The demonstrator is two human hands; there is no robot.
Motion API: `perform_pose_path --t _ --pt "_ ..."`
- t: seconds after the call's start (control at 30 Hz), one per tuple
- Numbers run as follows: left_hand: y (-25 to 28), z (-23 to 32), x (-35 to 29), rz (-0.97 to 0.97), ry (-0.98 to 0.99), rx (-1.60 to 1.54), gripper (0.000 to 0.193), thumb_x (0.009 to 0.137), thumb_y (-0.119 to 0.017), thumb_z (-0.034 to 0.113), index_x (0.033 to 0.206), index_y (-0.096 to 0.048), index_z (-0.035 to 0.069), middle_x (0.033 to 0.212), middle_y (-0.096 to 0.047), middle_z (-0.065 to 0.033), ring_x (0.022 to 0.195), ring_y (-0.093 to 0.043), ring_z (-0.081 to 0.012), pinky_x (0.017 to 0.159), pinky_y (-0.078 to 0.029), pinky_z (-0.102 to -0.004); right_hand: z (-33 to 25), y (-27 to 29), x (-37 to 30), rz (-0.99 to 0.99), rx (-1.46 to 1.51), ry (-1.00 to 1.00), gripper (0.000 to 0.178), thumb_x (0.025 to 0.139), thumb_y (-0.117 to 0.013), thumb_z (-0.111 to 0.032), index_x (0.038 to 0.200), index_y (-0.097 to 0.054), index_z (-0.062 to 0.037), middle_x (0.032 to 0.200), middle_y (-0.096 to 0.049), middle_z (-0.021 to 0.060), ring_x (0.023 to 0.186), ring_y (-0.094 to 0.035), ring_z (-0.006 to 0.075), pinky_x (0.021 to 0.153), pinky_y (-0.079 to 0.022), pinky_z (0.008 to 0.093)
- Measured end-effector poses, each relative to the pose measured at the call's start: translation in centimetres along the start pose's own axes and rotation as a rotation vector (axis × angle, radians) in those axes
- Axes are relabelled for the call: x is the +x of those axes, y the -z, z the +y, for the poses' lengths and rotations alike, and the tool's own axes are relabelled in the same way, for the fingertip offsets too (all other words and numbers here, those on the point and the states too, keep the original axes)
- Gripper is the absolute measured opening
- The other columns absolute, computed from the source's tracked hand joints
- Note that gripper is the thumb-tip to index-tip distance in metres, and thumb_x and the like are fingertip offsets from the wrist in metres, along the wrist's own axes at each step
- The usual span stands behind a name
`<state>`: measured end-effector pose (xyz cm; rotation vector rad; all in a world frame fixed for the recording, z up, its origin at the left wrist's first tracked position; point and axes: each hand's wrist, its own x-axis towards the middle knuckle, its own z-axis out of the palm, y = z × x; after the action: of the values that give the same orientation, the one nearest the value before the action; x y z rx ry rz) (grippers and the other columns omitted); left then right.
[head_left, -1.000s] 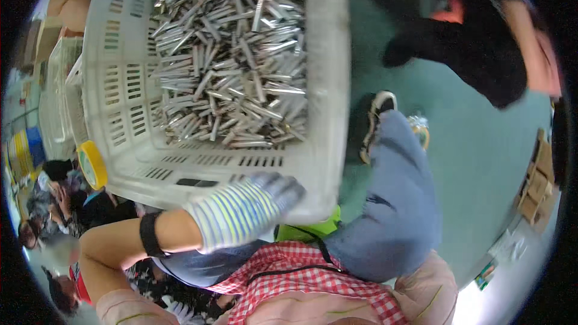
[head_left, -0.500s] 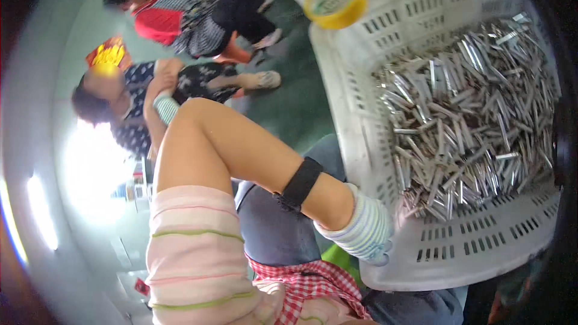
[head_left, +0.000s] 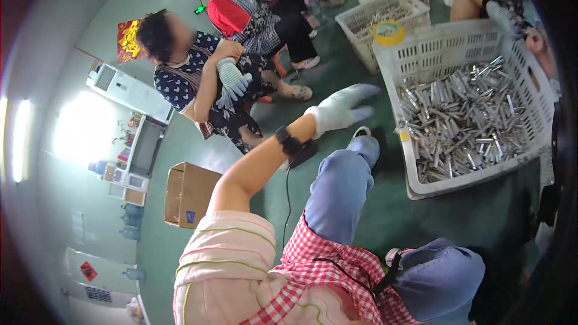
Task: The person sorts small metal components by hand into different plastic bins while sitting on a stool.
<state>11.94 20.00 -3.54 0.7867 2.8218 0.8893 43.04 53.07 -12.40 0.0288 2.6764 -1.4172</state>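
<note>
White slotted basket of silvery pieces

One head-worn fisheye view, downward and aslant; red-checked apron close below; white crate farther off, right

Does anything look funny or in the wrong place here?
Maybe the yellow tape roll: it's up at a corner of the white crate, an odd spot beside all those loose metal pieces. I don't see any pieces spilled.
</note>
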Motion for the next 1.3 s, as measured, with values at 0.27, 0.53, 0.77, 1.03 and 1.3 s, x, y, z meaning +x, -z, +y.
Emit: perform_pose_path --t 0.27,0.53,0.77,1.03,1.3 --pt "-11.2 -4.4 -20.7 -0.937 0.67 0.045 0.042 0.088 -0.05 0.025 0.122 -0.048 0.001 0.121 -0.052 -0.0182 0.105 -0.054 -0.0287 0.091 -0.043 -0.0363 -3.9 -0.8 -3.8 -0.007 -0.053 0.143 0.035 0.074 -0.063 -0.012 0.108 -0.059 -0.0025 0.105 -0.062 0.0136 0.092 -0.059 0.0286 0.08 -0.047 0.0335" --pt "-21.8 -1.3 -25.5 -1.021 0.55 -0.118 0.037 0.088 -0.049 0.026 0.117 -0.048 0.002 0.114 -0.052 -0.0163 0.099 -0.052 -0.0267 0.086 -0.042 -0.0352 -5.2 0.2 5.4 0.006 -0.143 0.23 0.036 0.074 -0.063 -0.012 0.109 -0.059 -0.0025 0.106 -0.062 0.0139 0.093 -0.059 0.0288 0.081 -0.046 0.0332" --pt "-15.2 -2.5 -19.0 -0.885 0.837 -0.143 0.034 0.089 -0.049 0.028 0.111 -0.048 0.002 0.108 -0.051 -0.0147 0.095 -0.051 -0.0249 0.083 -0.041 -0.0343 -3.0 6.6 15.6 -0.072 -0.121 0.022 0.037 0.074 -0.063 -0.011 0.109 -0.059 -0.0026 0.107 -0.061 0.0142 0.094 -0.059 0.0289 0.082 -0.046 0.0329" --pt "-18.8 0.3 -16.1 -0.929 1.002 -0.261 0.031 0.089 -0.048 0.029 0.106 -0.049 0.003 0.102 -0.05 -0.0129 0.089 -0.05 -0.0228 0.078 -0.04 -0.0332 3.4 13.3 21.0 -0.099 -0.195 -0.014 0.034 0.082 -0.057 -0.012 0.116 -0.055 -0.0039 0.112 -0.059 0.0121 0.102 -0.056 0.0241 0.09 -0.043 0.0315" --pt "-15.2 -0.9 -17.9 -0.811 1.034 -0.197 0.028 0.089 -0.048 0.03 0.1 -0.049 0.004 0.095 -0.05 -0.0111 0.084 -0.049 -0.0208 0.074 -0.039 -0.0322 13.0 24.1 21.5 -0.124 -0.648 -0.028 0.034 0.087 -0.051 -0.013 0.12 -0.051 -0.0047 0.118 -0.056 0.009 0.102 -0.054 0.0186 0.09 -0.042 0.0302"
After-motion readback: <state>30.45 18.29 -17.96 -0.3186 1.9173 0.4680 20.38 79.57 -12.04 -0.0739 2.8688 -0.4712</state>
